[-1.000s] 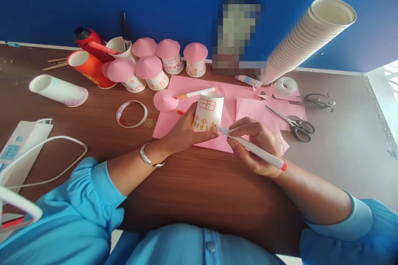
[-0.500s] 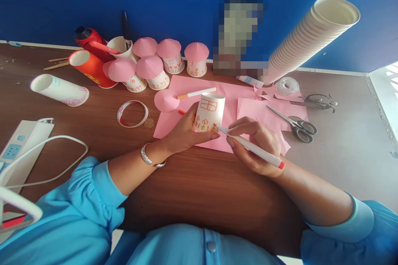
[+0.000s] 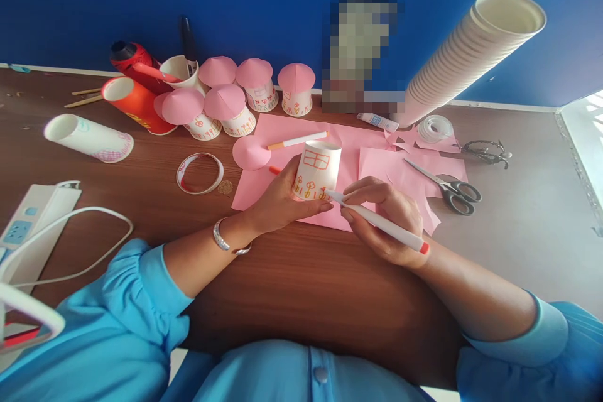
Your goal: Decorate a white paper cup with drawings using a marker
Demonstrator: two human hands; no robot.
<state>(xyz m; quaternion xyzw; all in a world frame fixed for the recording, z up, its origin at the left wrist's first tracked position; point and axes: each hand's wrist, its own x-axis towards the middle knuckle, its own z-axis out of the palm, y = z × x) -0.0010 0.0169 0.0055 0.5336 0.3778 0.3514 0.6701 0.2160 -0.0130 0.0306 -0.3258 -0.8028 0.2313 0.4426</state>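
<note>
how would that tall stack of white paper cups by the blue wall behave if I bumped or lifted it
The cup stack would probably tip easily, being tall and narrow. It's likely light for its size, since the top cup looks hollow. Lifted from the top, it might slide apart, as it looks merely nested.

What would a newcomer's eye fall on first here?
Probably the tall stack of white cups, rising at the back right before the blue wall. Next, pink-topped cups clustered at the back, left of centre. In the middle, the left hand holds a decorated cup, the right hand a white marker.
</note>
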